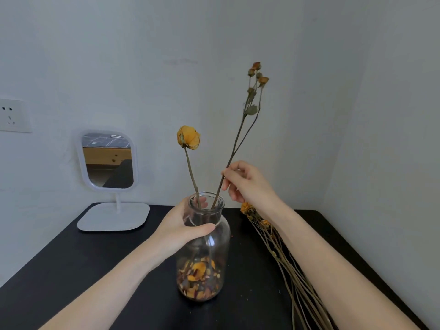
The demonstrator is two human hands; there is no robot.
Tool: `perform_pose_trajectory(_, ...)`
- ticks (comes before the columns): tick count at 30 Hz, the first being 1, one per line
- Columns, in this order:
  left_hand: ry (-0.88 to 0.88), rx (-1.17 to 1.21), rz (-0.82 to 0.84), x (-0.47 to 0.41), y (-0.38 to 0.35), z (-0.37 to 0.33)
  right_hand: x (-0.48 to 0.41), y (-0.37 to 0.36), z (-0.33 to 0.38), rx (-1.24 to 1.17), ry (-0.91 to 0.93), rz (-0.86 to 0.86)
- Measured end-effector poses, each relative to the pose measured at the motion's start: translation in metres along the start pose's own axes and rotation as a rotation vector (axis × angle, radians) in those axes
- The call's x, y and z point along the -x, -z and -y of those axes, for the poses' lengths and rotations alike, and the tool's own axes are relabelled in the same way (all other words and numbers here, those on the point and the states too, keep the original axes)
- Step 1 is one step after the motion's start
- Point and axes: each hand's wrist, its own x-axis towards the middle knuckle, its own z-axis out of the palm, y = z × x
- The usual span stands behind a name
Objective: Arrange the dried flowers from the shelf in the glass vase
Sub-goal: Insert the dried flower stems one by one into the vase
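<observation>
Black table (pixel 95 270) fills the foreground, both forearms reaching in over it. Nearest, on the right, a bundle of dried flowers (pixel 294 284) lies flat on the table, its long thin stems running toward the camera and its small orange heads pointing away, partly under the right forearm. Just left of the bundle stands the glass vase (pixel 209 253), upright near the middle of the table, with a layer of loose orange and brown petals (pixel 199 278) in the bottom. The left hand (pixel 183 227) grips the vase at its shoulder, thumb across the front and fingers wrapped behind the neck (you can see them through the glass). Up a little, the right hand (pixel 246 183) pinches a tall branching sprig (pixel 252 110) between thumb and fingertips, well above the rim. The sprig's lower end is already inside the neck, leaning right, and its small buds sit highest of all. Beside it a single yellow rose (pixel 188 137) stands in the vase, its stem tilted slightly left. Farther back on the left, a white mirror (pixel 108 160) stands on its flat base. Behind everything is a pale wall (pixel 333 67), with a socket (pixel 13 115) at the far left edge.
</observation>
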Motion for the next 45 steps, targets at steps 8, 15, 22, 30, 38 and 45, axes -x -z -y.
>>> perform_pose_trajectory(8,-0.017,-0.051,-0.096,0.000,-0.008,-0.005,0.001,0.003,0.000,0.007,-0.004,0.053)
perform_pose_trajectory(15,-0.038,-0.083,-0.191,0.000,-0.021,-0.009,0.003,0.007,-0.004,0.030,0.022,0.034)
perform_pose_trajectory(22,-0.045,-0.052,-0.351,0.018,-0.028,-0.004,0.008,0.012,-0.004,0.060,0.005,0.010)
perform_pose_trajectory(30,-0.277,-0.113,-0.339,0.090,-0.066,0.007,0.017,0.031,-0.015,0.035,-0.044,-0.044)
perform_pose_trajectory(38,0.006,-0.280,0.097,0.048,-0.139,0.021,0.049,0.105,-0.087,0.343,-0.335,-0.167)
perform_pose_trajectory(45,0.380,-0.216,0.006,-0.016,-0.185,0.038,0.066,0.120,-0.137,0.688,-0.480,0.002)
